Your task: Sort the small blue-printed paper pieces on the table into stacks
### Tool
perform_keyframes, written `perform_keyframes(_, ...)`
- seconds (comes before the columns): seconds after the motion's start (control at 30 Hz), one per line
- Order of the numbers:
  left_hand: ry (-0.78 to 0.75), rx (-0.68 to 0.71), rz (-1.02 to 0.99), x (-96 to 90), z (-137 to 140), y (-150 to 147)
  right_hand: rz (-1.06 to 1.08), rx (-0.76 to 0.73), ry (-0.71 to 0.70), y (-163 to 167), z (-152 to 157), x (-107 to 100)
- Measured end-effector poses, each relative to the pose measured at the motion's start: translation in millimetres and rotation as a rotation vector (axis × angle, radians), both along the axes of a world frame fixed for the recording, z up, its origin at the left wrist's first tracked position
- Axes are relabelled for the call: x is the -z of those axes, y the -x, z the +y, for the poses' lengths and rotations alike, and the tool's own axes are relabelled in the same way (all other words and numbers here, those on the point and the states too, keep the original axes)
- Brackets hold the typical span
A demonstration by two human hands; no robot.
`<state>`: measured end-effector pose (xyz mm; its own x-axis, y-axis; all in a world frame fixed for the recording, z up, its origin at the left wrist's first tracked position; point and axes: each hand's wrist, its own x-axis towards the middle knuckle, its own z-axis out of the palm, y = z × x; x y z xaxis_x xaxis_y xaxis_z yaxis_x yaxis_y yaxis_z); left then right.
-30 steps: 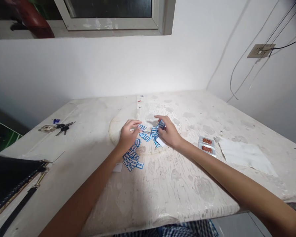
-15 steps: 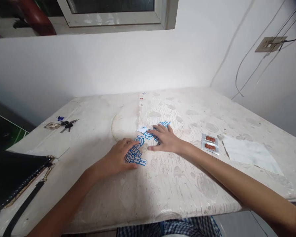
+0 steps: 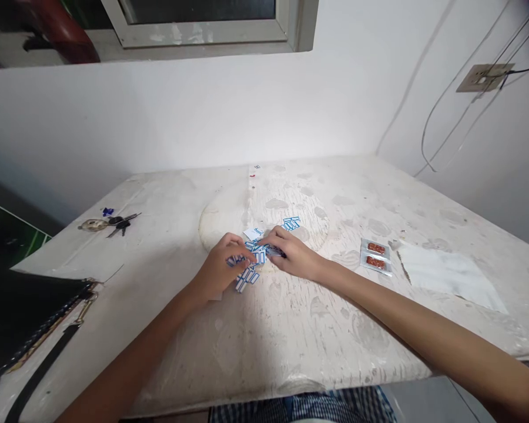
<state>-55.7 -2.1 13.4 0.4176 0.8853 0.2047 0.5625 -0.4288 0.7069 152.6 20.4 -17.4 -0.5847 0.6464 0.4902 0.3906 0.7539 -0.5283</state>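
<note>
A loose heap of small white cards with blue edges (image 3: 247, 278) lies on the table between my two hands. My left hand (image 3: 220, 267) curls over the heap's left side, its fingers bent round some cards. From the right, my right hand (image 3: 295, 255) closes round a bunch of cards, some showing dark edges between thumb and fingers. The fingertips of both hands nearly meet over the pile. A few blue-edged cards (image 3: 291, 223) lie apart beyond my right hand, and a plain white piece (image 3: 252, 234) sits at the heap's far edge.
On the right are two clear packets with reddish contents (image 3: 376, 255) and a white cloth or paper sheet (image 3: 449, 276). Keys (image 3: 121, 223) lie at the left, behind a black bag (image 3: 35, 311) with a strap. The pale table (image 3: 317, 346) meets a white wall.
My hands have drawn inward and their fingers have curled. The cards between them are bunched closer together, while a few stay behind beyond my right hand.
</note>
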Motion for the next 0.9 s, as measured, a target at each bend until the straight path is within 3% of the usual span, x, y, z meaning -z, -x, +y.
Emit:
perform_keyframes(0.23,-0.036,-0.162,-0.193,-6.1,51,-16,0.133,0.316,-0.016,-15,13,-4)
perform_keyframes(0.33,-0.174,-0.135,-0.031,-0.5,61,-10,0.155,0.423,-0.024,-25,21,-5)
perform_keyframes(0.4,-0.287,-0.159,0.131,0.9,58,2,0.06,0.456,-0.037,-31,25,-6)
perform_keyframes(0.47,-0.283,-0.17,0.24,-0.6,45,19,-0.085,0.484,-0.079,-33,23,-10)
perform_keyframes(0.57,-0.124,-0.081,0.358,-4.7,12,45,-0.21,0.415,-0.104,-27,11,-18)
perform_keyframes(0.63,-0.017,-0.017,0.439,-6.4,-14,56,-0.261,0.259,-0.069,-17,-1,-21)
perform_keyframes(0.73,0.007,-0.053,0.537,-6.9,-42,61,-0.384,0.086,-0.066,-5,-17,-21)
perform_keyframes(0.9,0.035,-0.067,0.508,-3.0,-47,57,-0.371,-0.029,-0.052,-6,-15,-18)
